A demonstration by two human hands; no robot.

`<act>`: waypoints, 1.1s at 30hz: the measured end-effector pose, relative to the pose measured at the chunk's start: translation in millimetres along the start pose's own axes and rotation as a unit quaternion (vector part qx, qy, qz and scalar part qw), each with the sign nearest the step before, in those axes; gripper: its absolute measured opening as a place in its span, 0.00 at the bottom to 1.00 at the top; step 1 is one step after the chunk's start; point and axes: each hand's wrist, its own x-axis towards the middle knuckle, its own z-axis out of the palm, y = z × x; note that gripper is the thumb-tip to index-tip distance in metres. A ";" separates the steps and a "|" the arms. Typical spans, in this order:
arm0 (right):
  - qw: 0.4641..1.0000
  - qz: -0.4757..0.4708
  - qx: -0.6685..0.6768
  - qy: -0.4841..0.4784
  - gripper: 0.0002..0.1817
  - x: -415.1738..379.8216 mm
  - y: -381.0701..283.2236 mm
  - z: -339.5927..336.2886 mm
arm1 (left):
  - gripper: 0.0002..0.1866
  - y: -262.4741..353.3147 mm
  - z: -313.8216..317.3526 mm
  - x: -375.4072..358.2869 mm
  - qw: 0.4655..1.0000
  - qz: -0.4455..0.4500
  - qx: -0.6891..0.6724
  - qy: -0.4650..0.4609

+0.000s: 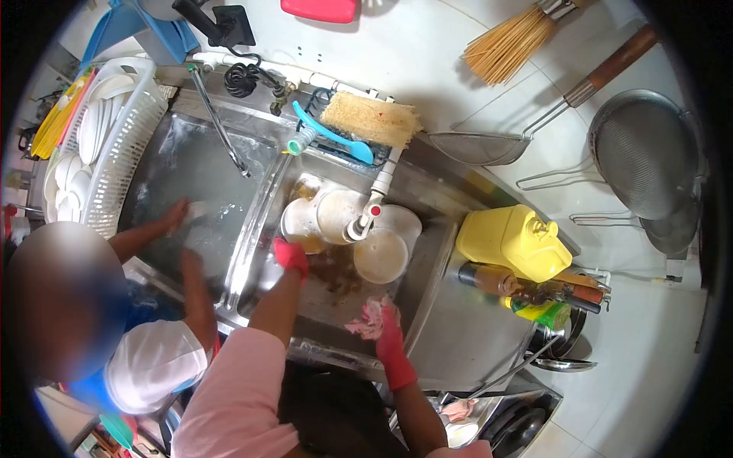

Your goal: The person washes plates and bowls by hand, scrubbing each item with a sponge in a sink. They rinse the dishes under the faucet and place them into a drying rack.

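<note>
My left hand [292,257], in a red rubber glove, is at the near rim of a white bowl [296,217] in the right sink basin, its fingers curled at that rim and partly hidden. My right hand [389,332], also gloved in red, grips a crumpled pink cloth [372,317] above the basin's near right part. Beyond my hands stand a white tub [340,210] under the tap and a round white bowl [381,256] with cloudy liquid. Brown residue [336,276] lies on the basin floor between my hands.
At the left, a co-worker's hands [177,214] reach into a water-filled basin [153,164]. A white dish rack [122,153] stands beyond it. A yellow jug [504,240] and bottles [489,278] stand right. The tap [359,227] overhangs the bowls; strainers [645,145] hang on the wall.
</note>
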 end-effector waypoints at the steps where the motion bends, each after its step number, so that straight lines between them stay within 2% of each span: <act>1: 1.000 0.011 0.004 -0.009 0.39 6.8 7.0 -9.0 | 0.17 -32.1 3.4 11.2 1.000 0.019 -0.018 -0.010; 2: 1.000 0.021 0.009 -0.019 0.40 9.7 11.1 -12.3 | 0.16 -49.8 1.2 16.1 0.998 0.039 -0.036 -0.021; 3: 0.999 0.019 0.015 -0.021 0.40 8.6 12.3 -10.9 | 0.16 -41.2 -10.7 5.9 0.992 -0.034 -0.104 -0.063; 5: 0.999 0.017 0.027 -0.023 0.40 5.4 13.3 -9.3 | 0.17 -18.1 -33.6 -23.3 0.944 -0.178 -0.236 -0.147; 7: 1.000 -0.001 0.003 -0.028 0.39 -6.5 -1.3 5.8 | 0.19 -18.8 -43.8 -31.1 0.971 -0.104 -0.143 -0.159; 9: 0.998 0.001 -0.047 -0.032 0.39 -11.3 -13.2 16.1 | 0.21 -58.2 -40.9 -8.3 0.980 0.021 -0.075 -0.184; 11: 0.992 0.020 -0.123 -0.036 0.39 -9.3 -21.0 17.6 | 0.25 -25.7 -56.1 -27.3 0.988 0.028 0.075 -0.135; 12: 0.993 0.003 -0.111 -0.027 0.37 -10.4 -25.2 29.3 | 0.27 -4.4 -66.2 -43.4 0.982 0.031 0.152 -0.109; 15: 0.994 -0.028 -0.103 -0.023 0.37 -2.8 -36.8 74.1 | 0.33 34.6 -95.5 -95.2 0.951 0.278 0.132 -0.008; 16: 0.991 -0.026 -0.122 -0.039 0.39 14.9 -28.8 78.0 | 0.37 57.5 -106.3 -115.3 0.958 0.244 0.149 -0.014; 17: 0.988 -0.024 -0.141 -0.054 0.42 30.4 -21.0 83.0 | 0.38 60.8 -108.6 -120.9 0.948 0.268 0.170 -0.017; 19: 0.963 -0.050 -0.260 -0.044 0.36 52.9 -6.3 98.4 | 0.38 58.6 -117.7 -130.9 0.926 0.312 0.210 -0.020; 20: 0.945 -0.063 -0.319 -0.040 0.34 60.4 -2.6 109.5 | 0.32 50.2 -118.0 -130.5 0.922 0.318 0.218 -0.031; 23: 0.970 -0.055 -0.225 -0.079 0.30 47.2 -19.2 152.9 | 0.24 32.1 -105.6 -121.1 0.942 0.282 0.139 -0.119; 24: 0.976 -0.105 -0.167 -0.090 0.26 88.2 20.2 147.7 | 0.21 49.2 -106.9 -131.4 0.948 0.263 0.112 -0.138; 25: 0.969 -0.142 -0.185 -0.077 0.25 82.0 24.9 155.6 | 0.22 51.8 -100.0 -129.2 0.955 0.254 0.106 -0.106; 27: 0.950 -0.215 -0.222 -0.045 0.23 66.8 33.4 160.4 | 0.23 56.7 -87.7 -122.4 0.967 0.234 0.092 -0.048; 28: 0.883 -0.309 -0.347 -0.071 0.20 65.1 44.5 145.4 | 0.22 64.2 -88.2 -117.0 0.964 0.233 -0.016 -0.125; 29: 0.792 -0.407 -0.449 -0.073 0.18 69.1 62.6 126.2 | 0.22 58.1 -89.4 -111.5 0.972 0.194 0.000 -0.132; 31: 0.775 -0.357 -0.497 -0.157 0.16 60.5 56.3 98.6 | 0.21 48.2 -83.3 -93.2 0.981 0.121 0.029 -0.145; 32: 0.757 -0.347 -0.538 -0.131 0.16 60.2 52.8 87.7 | 0.20 53.7 -84.5 -96.4 0.972 0.199 0.000 -0.127; 33: 0.736 -0.335 -0.579 -0.106 0.16 59.8 49.0 76.9 | 0.20 59.0 -86.3 -102.7 0.972 0.181 0.025 -0.146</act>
